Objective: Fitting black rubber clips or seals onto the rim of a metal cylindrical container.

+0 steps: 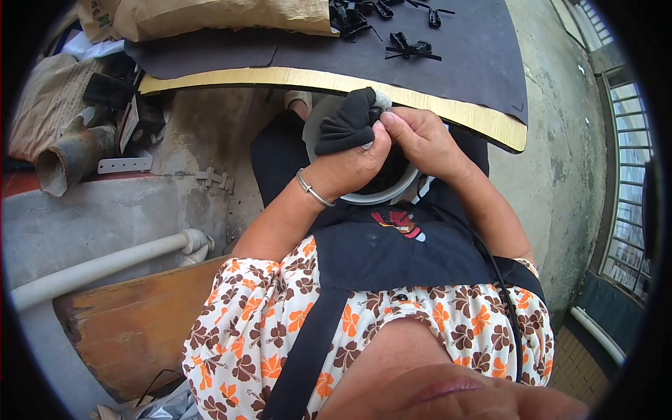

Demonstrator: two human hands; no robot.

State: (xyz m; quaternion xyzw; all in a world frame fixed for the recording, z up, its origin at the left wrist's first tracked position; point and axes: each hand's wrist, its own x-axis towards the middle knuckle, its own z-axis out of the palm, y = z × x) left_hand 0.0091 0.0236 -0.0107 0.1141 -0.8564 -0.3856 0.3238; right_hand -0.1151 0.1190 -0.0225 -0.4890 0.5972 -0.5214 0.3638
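Note:
Both my hands meet over a white bucket [383, 199] between my knees, just below the table's near edge. My left hand [358, 155] is closed, its fingers covered by a black cloth glove [346, 124] with a pale grey tip. Between its fingertips shows a small black piece [376, 113], mostly hidden. My right hand [425, 140] is bare, with thumb and forefinger pinched together at that same piece. Dark contents in the bucket are too shaded to make out.
Several black plastic parts [411, 47] lie on the dark-covered table [315, 57], near a brown paper bag [224, 17]. To the left are a rusty pipe fitting [73, 155], a white pipe [105, 267] and a wooden board [140, 318]. A barred window [628, 189] stands at the right.

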